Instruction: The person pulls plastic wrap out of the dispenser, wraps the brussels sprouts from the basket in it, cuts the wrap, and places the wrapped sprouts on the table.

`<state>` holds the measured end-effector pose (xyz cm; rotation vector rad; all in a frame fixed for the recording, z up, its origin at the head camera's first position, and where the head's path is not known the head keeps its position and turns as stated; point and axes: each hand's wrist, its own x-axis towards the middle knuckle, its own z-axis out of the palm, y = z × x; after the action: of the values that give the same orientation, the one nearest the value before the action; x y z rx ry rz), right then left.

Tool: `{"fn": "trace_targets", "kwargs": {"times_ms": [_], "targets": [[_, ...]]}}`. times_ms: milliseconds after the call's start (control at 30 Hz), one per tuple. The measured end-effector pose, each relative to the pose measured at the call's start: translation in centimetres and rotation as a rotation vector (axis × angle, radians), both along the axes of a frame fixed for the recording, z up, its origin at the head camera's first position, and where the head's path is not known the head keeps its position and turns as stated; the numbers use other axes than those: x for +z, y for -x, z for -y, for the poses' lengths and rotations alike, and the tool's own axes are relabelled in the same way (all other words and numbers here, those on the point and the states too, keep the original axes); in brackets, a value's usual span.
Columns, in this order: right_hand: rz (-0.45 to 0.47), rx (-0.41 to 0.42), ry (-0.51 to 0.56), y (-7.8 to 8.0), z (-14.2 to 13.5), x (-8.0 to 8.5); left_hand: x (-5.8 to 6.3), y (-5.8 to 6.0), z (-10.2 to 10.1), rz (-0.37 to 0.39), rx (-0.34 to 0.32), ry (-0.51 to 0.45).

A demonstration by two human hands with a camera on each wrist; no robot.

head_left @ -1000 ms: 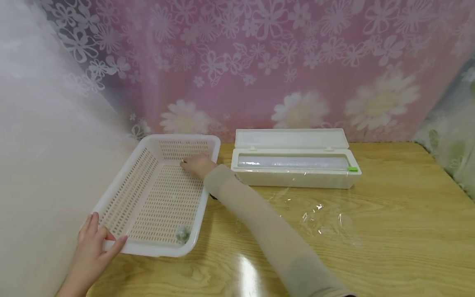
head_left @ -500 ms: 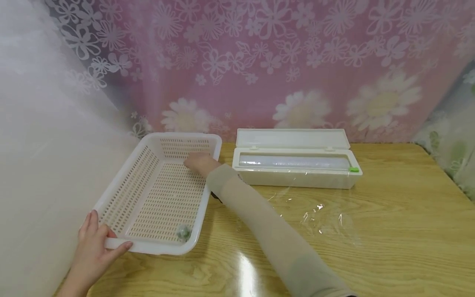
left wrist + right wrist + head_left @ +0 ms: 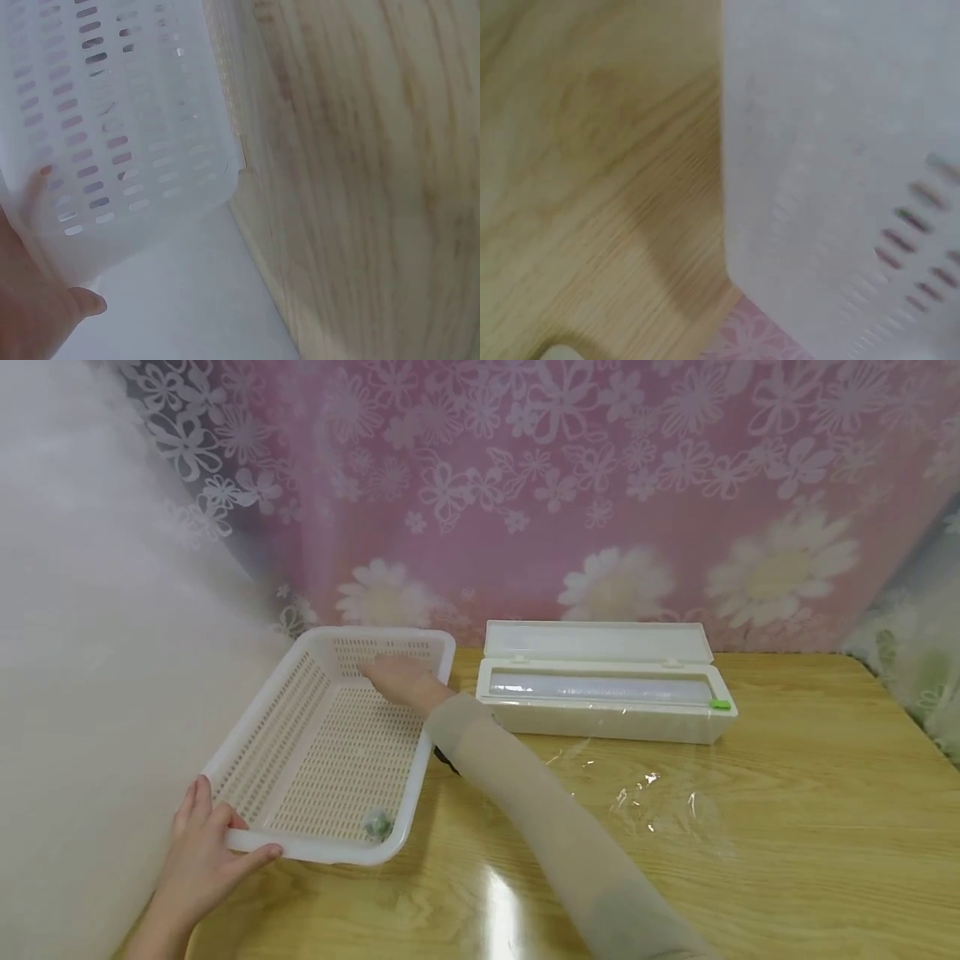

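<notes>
A white perforated plastic basket [image 3: 416, 777] stands at the left of the table in the head view. My left hand [image 3: 202, 852] grips its near left corner, thumb along the rim; the left wrist view shows that hand [image 3: 34, 300] at the basket wall [image 3: 135, 97]. My right hand [image 3: 408, 681] reaches over the right rim into the far end, and its fingertips are hidden, so what they hold cannot be seen. A small greenish ball, seemingly in clear wrap, [image 3: 377, 824] lies in the near right corner. Only the basket's outer wall [image 3: 802, 150] shows in the right wrist view.
A long white box [image 3: 600, 722] with its lid [image 3: 600, 641] raised stands right of the basket. It holds a roll of cling film [image 3: 600, 687] and has a green slider [image 3: 720, 703]. Clear film [image 3: 651, 797] hangs from it onto the wooden table [image 3: 810, 827].
My right hand has shifted slightly toward the basket's far wall, and its fingertips have gone from sight. The basket and left hand sit a little further right in view, which has itself shifted slightly.
</notes>
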<state>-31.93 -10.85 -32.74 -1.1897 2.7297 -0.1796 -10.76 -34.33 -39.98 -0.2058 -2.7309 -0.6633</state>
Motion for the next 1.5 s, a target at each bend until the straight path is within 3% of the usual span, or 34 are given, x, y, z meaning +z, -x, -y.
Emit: {"fn": "trace_targets", "kwargs": {"times_ms": [133, 267, 367, 467, 600, 767, 900, 1000, 1067, 1133, 1200, 1300, 1500], "targets": [[-0.098, -0.091, 0.080, 2.4, 1.0, -1.8, 0.1, 0.9, -0.5, 0.017, -0.007, 0.003], [-0.186, -0.080, 0.112, 2.0, -1.9, 0.0, 0.1, 2.2, -0.7, 0.042, -0.029, -0.009], [-0.223, -0.050, 0.141, 0.2, -5.1, 1.9, 0.1, 3.2, -0.5, 0.051, -0.046, -0.030], [-0.251, -0.005, 0.195, -1.9, -8.9, 2.8, 0.2, 4.0, -0.1, 0.027, -0.069, -0.045], [-0.279, 0.042, 0.268, -4.5, -14.6, 2.2, 0.4, 4.7, 0.8, -0.022, -0.119, -0.060], [-0.273, -0.002, 0.299, -7.1, -20.8, 1.1, 1.4, 4.6, 1.9, -0.034, -0.190, -0.132], [-0.242, -0.049, 0.290, -8.6, -24.1, -0.1, 2.5, 4.1, 1.6, -0.003, -0.149, -0.133], [-0.229, -0.035, 0.281, -9.4, -25.7, -1.4, 3.4, 3.6, 0.2, -0.023, -0.087, -0.082], [-0.227, -0.010, 0.273, -10.0, -26.4, -2.3, 4.0, 3.2, -1.3, -0.095, -0.058, -0.054], [-0.225, 0.014, 0.263, -10.4, -26.8, -3.2, 4.7, 3.1, -3.4, -0.198, -0.075, -0.055], [-0.209, 0.020, 0.255, -10.9, -27.2, -4.0, 5.4, 3.2, -5.7, -0.301, -0.116, -0.062], [-0.165, 0.016, 0.249, -11.6, -27.6, -4.8, 6.1, 3.4, -9.5, -0.418, -0.235, -0.084], [-0.141, 0.030, 0.238, -12.6, -28.1, -6.1, 6.0, 2.9, -15.5, -0.478, -0.416, -0.039]]}}
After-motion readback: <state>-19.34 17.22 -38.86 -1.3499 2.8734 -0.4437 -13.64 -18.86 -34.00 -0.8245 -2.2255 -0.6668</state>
